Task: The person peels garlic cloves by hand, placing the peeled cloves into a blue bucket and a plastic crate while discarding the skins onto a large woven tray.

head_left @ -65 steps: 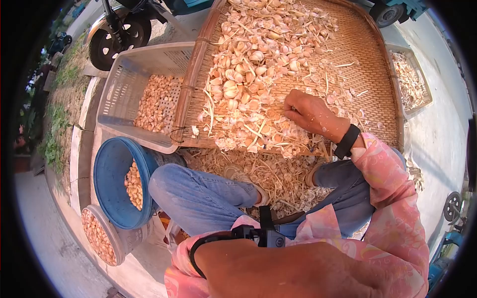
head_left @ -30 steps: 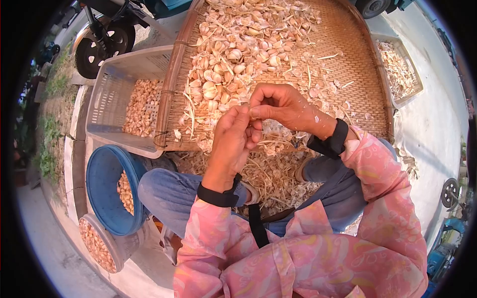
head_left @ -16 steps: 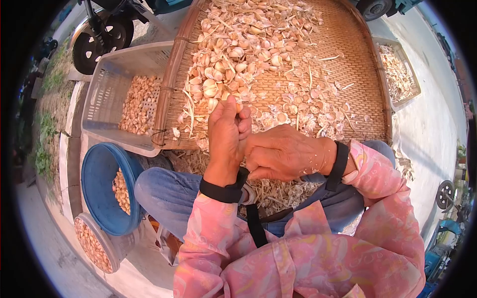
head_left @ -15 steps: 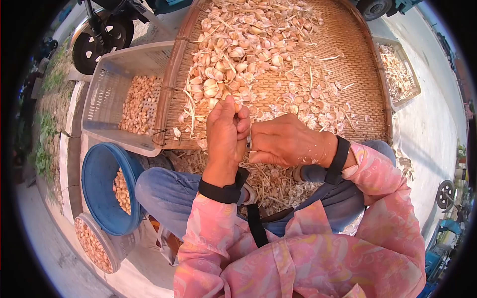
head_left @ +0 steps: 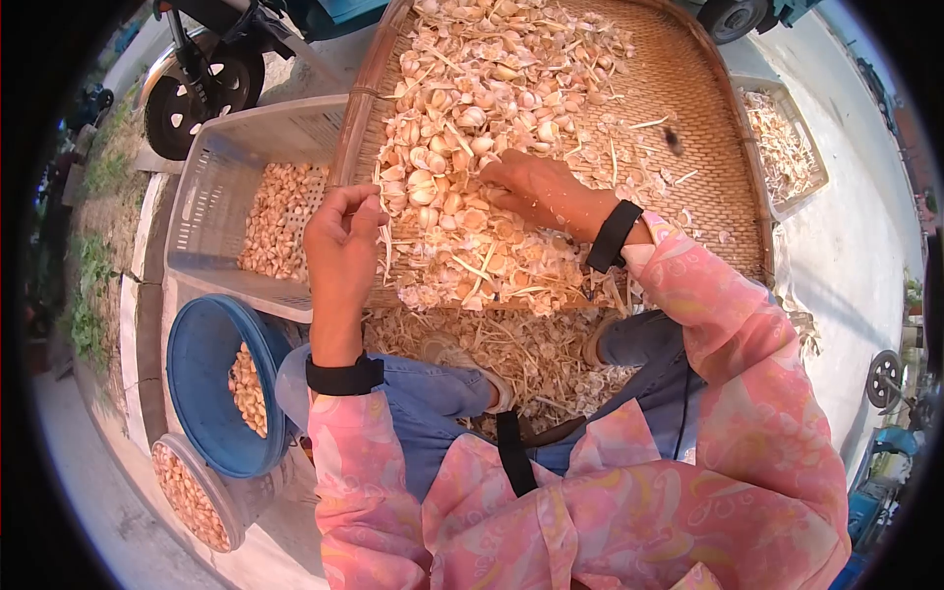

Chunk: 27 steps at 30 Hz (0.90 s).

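Note:
A woven tray [head_left: 703, 211] holds a heap of garlic [head_left: 433, 157], with bulbs, cloves, papery skins and dry stalk pieces mixed together. At the tray's left rim, my left hand [head_left: 342, 246] is raised with its fingers curled towards the thumb. Whatever lies inside those fingers is too small to make out. My right hand [head_left: 556, 197] reaches over the heap from the right, its fingertips down among the garlic and partly hidden. Loose skins and stalks [head_left: 482, 270] cover the near part of the tray.
Left of the tray stands a plastic crate [head_left: 221, 211] with cloves in it. Nearer are a blue bucket [head_left: 197, 393] and a pale bucket [head_left: 231, 531], both holding cloves. Another crate [head_left: 811, 192] of stalks sits at right. Skins [head_left: 531, 369] litter the ground between my legs.
My hands were together at the tray's near edge and have parted. The left has moved left to the tray's rim; the right has moved forward onto the garlic heap.

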Each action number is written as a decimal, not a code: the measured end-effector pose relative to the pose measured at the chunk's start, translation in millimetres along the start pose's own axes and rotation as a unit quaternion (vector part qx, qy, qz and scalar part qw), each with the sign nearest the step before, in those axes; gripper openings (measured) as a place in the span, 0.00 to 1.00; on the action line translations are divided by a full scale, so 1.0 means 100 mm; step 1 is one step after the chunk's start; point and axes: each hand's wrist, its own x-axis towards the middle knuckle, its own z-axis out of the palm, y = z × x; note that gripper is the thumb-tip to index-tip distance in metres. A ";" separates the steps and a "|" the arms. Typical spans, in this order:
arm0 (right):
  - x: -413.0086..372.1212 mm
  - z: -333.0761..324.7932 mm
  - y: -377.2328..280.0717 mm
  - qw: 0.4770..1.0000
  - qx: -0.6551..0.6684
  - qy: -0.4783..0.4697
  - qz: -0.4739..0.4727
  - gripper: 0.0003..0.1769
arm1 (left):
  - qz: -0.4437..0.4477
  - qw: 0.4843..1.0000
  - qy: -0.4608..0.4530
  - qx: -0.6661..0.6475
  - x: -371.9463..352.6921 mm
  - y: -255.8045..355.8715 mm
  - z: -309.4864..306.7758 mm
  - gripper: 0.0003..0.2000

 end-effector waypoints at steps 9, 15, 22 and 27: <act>-0.48 -0.37 0.14 0.986 0.050 -0.075 0.137 0.16 | 0.257 0.894 -0.135 0.342 0.20 -0.09 1.33 0.07; -0.51 -0.55 0.11 0.983 -0.028 -0.024 0.180 0.11 | 0.176 0.947 -0.144 0.227 0.22 -0.12 1.37 0.06; 0.00 -0.18 0.11 0.993 0.046 0.070 0.079 0.13 | -0.020 0.955 -0.126 -0.266 -0.07 0.15 0.76 0.11; 0.23 0.05 0.00 0.999 -0.003 0.003 0.032 0.17 | 0.008 0.950 -0.093 -0.299 -0.19 0.20 0.28 0.12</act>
